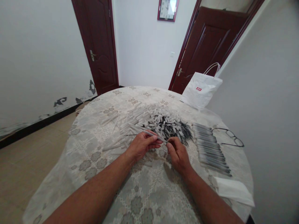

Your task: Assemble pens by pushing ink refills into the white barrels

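My left hand (141,145) is closed around a slim, whitish pen barrel (147,132), which slants down toward the right. At the barrel's lower right end, the fingertips of my right hand (179,155) are pinched together; whatever small part lies between them is mostly hidden. Just beyond my hands spreads a heap of loose pen parts. Translucent pen barrels (134,119) lie on its left, short white caps (167,117) at the middle, and thin black refills (184,132) on its right. One dark refill (130,135) sticks out left of my left hand.
Finished-looking pens (210,149) lie in a neat row on the right, beside black-framed glasses (233,138). A folded white sheet (233,190) is near the right edge. A white paper bag (202,89) stands at the back right of the round table's flowered cloth (136,202).
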Tool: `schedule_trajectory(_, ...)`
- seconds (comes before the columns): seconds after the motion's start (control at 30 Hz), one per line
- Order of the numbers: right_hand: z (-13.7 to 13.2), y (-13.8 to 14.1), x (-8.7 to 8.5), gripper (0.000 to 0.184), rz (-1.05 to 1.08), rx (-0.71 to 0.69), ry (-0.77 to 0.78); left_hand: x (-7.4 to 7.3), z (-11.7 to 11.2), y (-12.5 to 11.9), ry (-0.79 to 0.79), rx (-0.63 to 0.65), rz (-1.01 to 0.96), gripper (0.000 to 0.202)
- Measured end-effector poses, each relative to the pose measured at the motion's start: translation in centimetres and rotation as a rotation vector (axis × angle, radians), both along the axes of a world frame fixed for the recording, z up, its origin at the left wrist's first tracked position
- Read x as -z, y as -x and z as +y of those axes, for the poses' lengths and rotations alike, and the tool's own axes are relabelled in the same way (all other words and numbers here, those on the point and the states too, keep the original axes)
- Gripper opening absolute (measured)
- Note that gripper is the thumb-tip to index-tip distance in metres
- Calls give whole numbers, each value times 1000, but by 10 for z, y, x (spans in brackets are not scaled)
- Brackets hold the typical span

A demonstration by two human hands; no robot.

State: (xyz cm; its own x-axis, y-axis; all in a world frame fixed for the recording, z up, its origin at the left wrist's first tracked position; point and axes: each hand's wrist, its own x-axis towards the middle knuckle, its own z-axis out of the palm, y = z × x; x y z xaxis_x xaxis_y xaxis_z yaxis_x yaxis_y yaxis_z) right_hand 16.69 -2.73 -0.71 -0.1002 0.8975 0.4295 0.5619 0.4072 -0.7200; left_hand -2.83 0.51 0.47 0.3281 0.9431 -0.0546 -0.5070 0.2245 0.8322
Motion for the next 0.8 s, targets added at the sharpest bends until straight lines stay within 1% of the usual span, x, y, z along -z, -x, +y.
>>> schedule_trajectory(0.13, -1, 0, -1, 22, -25, 14, -4, -1, 0, 0, -2, 3, 0, 32)
schedule_trajectory(0.33, 0, 0, -1, 38, -30, -4, 23, 1, 0, 0, -9, 12, -1, 29)
schedule_trajectory(0.37, 0, 0, -1, 37, -26, -6, 22, 2, 0, 0, -10, 9, 0, 29)
schedule_trajectory(0.5, 0, -1, -1, 24, -16, -1, -7, 3, 1, 0, -20, 3, 2, 29)
schedule_trajectory(0.57, -1, -1, -3, 22, -34, -1, -17, 3, 1, 0, -25, 4, 1, 28)
schedule_trajectory(0.8, -2, -1, -5, 36, -7, -30, 29, 1, -1, 0, -36, 16, 14, 28)
